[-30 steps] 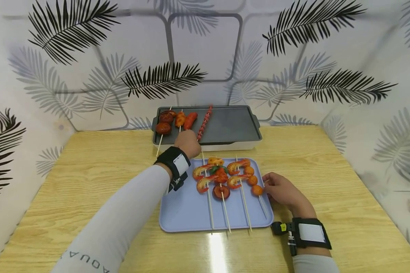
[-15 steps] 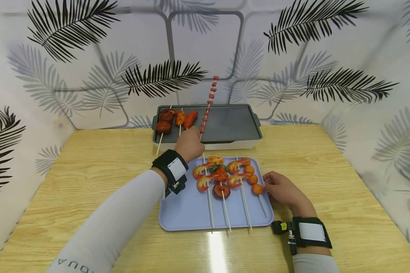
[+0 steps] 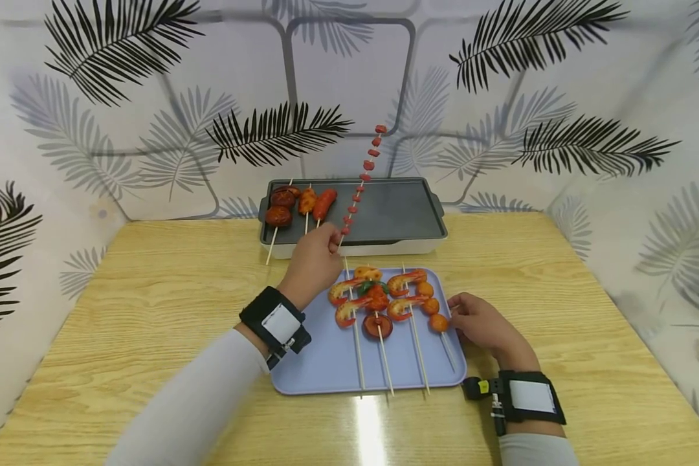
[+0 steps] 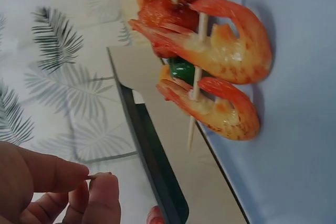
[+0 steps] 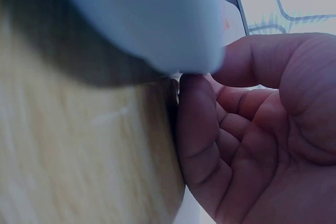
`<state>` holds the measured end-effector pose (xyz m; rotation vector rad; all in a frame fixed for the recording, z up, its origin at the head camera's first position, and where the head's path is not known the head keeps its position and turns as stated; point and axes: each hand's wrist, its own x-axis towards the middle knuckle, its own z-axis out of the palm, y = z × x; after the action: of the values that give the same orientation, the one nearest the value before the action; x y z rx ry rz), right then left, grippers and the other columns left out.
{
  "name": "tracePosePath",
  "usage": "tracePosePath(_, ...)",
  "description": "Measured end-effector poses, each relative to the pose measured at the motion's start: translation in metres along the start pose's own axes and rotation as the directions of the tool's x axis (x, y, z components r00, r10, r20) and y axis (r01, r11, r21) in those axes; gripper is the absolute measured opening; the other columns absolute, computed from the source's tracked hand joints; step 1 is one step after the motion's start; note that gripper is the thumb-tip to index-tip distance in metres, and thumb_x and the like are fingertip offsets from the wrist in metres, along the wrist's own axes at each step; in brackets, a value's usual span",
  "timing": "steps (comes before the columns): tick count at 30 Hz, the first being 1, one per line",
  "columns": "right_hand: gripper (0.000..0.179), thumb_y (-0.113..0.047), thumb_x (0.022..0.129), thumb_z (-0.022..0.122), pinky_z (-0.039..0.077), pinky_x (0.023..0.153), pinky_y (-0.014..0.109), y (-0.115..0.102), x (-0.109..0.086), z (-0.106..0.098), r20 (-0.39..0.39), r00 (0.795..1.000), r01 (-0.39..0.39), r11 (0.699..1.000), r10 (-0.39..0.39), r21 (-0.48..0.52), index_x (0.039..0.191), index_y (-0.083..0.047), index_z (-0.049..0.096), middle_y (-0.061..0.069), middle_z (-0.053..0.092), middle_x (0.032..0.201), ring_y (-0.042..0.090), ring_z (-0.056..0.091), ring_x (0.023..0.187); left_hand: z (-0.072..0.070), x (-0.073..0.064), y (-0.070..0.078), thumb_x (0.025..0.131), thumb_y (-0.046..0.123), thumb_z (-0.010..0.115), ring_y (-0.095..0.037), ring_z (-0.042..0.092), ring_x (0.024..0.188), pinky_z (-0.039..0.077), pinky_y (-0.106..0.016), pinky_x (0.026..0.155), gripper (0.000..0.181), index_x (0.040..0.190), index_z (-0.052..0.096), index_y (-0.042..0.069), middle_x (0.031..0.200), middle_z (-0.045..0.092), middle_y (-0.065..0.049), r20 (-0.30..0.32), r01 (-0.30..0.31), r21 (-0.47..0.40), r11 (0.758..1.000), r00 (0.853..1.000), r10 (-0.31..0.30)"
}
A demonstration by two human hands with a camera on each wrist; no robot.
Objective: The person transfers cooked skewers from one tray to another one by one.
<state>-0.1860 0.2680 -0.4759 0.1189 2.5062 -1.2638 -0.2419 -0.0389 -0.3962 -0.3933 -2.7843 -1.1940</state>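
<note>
My left hand [image 3: 314, 262] pinches the bare end of a meat skewer [image 3: 369, 166], a thin stick threaded with small red pieces. The skewer slants up and away over the dark grill pan [image 3: 396, 207]. In the left wrist view, thumb and fingertips [image 4: 102, 190] meet on the stick's end. Below and right of this hand lies the lilac tray [image 3: 314, 362] with two shrimp skewers [image 3: 347, 313], a mixed skewer with a mushroom slice [image 3: 378, 327], and one of orange balls [image 3: 439, 323]. My right hand [image 3: 483, 323] pinches the tray's right edge between thumb and fingers.
On the pan's left side lie a skewer of brown rounds [image 3: 278, 216], a yellow-brown piece on a stick [image 3: 307, 201] and a red sausage [image 3: 324, 204]. The wooden table [image 3: 169, 291] meets a leaf-patterned backdrop [image 3: 349, 77] just behind the pan.
The meat skewer has come up off the pan, its tip rising and swinging right. My left hand has drawn back toward the tray. The right hand stays at the tray edge.
</note>
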Motion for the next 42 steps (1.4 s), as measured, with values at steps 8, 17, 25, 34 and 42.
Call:
tracePosePath(8, 0.031, -0.005, 0.095, 0.054, 0.050, 0.069, 0.033, 0.002, 0.000, 0.001, -0.008, 0.999, 0.032, 0.999, -0.032, -0.015, 0.124, 0.006, 0.051, 0.015, 0.059, 0.096, 0.024, 0.057, 0.081, -0.006, -0.021, 0.004, 0.086, -0.008, 0.055, -0.023, 0.049, 0.072, 0.038, -0.031, 0.062, 0.017, 0.098, 0.057, 0.003, 0.084, 0.052, -0.008, -0.049, -0.043, -0.019, 0.999, 0.998, 0.042)
tracePosePath(17, 0.031, -0.004, 0.095, 0.052, 0.049, 0.068, 0.033, 0.000, 0.001, 0.002, -0.015, 0.998, 0.055, 0.998, -0.055, -0.029, 0.124, 0.008, 0.052, 0.015, 0.058, 0.095, 0.024, 0.056, 0.080, -0.014, -0.037, 0.012, 0.083, -0.008, 0.055, -0.021, 0.046, 0.064, 0.032, -0.029, 0.054, 0.019, 0.098, 0.055, 0.004, 0.080, 0.051, -0.007, 0.042, 0.012, -0.003, 1.000, 0.999, -0.012)
tracePosePath(25, 0.031, -0.004, 0.095, 0.053, 0.049, 0.068, 0.033, 0.000, 0.001, 0.001, -0.015, 0.999, 0.049, 0.998, -0.050, -0.043, 0.123, 0.008, 0.053, 0.015, 0.058, 0.093, 0.024, 0.056, 0.080, -0.019, -0.051, 0.015, 0.084, -0.006, 0.052, -0.020, 0.043, 0.064, 0.031, -0.030, 0.055, 0.017, 0.099, 0.054, 0.003, 0.079, 0.049, -0.006, 0.136, 0.113, 0.023, 0.993, 0.984, -0.115)
tracePosePath(34, 0.032, -0.005, 0.096, 0.053, 0.049, 0.068, 0.033, 0.001, -0.001, 0.000, -0.008, 0.999, 0.054, 0.998, -0.054, -0.034, 0.124, 0.009, 0.051, 0.015, 0.058, 0.094, 0.024, 0.056, 0.080, -0.012, -0.066, 0.009, 0.085, -0.003, 0.052, -0.020, 0.041, 0.062, 0.030, -0.031, 0.054, 0.014, 0.095, 0.050, 0.006, 0.076, 0.047, -0.005, 0.207, 0.203, -0.005, 0.979, 0.958, -0.198)
tracePosePath(42, 0.032, -0.005, 0.096, 0.052, 0.048, 0.068, 0.033, 0.001, 0.000, 0.001, -0.012, 0.999, 0.048, 0.998, -0.048, -0.040, 0.125, 0.008, 0.051, 0.015, 0.058, 0.094, 0.024, 0.055, 0.081, -0.006, -0.078, -0.001, 0.080, -0.003, 0.052, -0.022, 0.045, 0.063, 0.031, -0.031, 0.053, 0.016, 0.092, 0.053, 0.006, 0.076, 0.051, -0.008, 0.207, 0.259, -0.010, 0.966, 0.945, -0.252)
